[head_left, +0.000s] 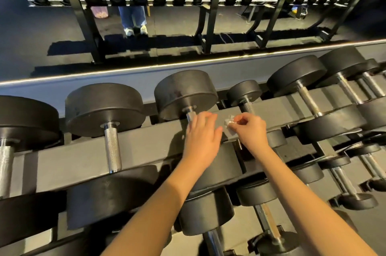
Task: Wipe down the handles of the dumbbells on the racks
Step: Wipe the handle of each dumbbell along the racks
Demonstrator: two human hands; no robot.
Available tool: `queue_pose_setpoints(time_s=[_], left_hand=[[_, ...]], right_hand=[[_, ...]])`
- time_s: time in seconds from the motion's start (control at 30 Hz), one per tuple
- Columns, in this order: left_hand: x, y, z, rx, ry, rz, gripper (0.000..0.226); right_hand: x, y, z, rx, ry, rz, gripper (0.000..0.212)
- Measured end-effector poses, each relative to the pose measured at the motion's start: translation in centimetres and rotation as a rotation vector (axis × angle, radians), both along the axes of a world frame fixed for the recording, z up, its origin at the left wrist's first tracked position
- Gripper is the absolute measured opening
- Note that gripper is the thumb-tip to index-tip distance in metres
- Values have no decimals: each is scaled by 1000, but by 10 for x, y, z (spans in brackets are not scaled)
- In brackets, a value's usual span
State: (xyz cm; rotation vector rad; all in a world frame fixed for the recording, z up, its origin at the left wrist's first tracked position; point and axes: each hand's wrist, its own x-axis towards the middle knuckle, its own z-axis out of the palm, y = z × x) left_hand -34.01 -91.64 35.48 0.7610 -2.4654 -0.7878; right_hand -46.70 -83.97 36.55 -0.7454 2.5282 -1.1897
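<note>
Head view: the right grip [251, 130] pinches a small crumpled white wipe [229, 122] between thumb and fingertips. How much of it is tucked inside cannot be told. Just left of that pinch the left grip [201, 136] lies spread, fingers fairly straight, over a dumbbell handle [189, 115], hiding all but its far end. Beyond the pinch a small dumbbell [244, 92] sits on the rack [125, 151], its handle partly covered.

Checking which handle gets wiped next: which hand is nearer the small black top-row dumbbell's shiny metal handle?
Right. The right hand, pinching a crumpled white wipe, is just in front of the small dumbbell's metal handle; the left hand lies further left, over the bigger dumbbell's handle.
</note>
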Motion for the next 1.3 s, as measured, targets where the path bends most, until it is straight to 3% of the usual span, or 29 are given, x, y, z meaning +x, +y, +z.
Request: queue_pose_setpoints(time_s=[0.1, 0.2, 0.53, 0.77, 1.0, 1.13, 1.3], left_hand=[[-17, 24, -1, -237, -133, -115, 51], [-36, 27, -4, -327, -219, -167, 47], [-113, 14, -10, -211, -335, -141, 56], [-141, -6, -28, -118, -410, -78, 58], [-170, -22, -42, -22, -364, -120, 62], [-170, -22, -50, -4, -251, -128, 61], [-169, -21, -51, -4, -211, -121, 59]], right_hand=[[-23, 26, 2, -36, 32, -46, 10], [-45, 41, -1, -42, 24, -60, 12], [-115, 56, -25, 102, 131, 64, 5], [-146, 44, -56, 276, 62, 145, 7], [-161, 20, -66, 205, 27, 132, 7], [-164, 8, -71, 86, 114, 106, 11], [-176, -17, -68, -34, 62, 6, 12]])
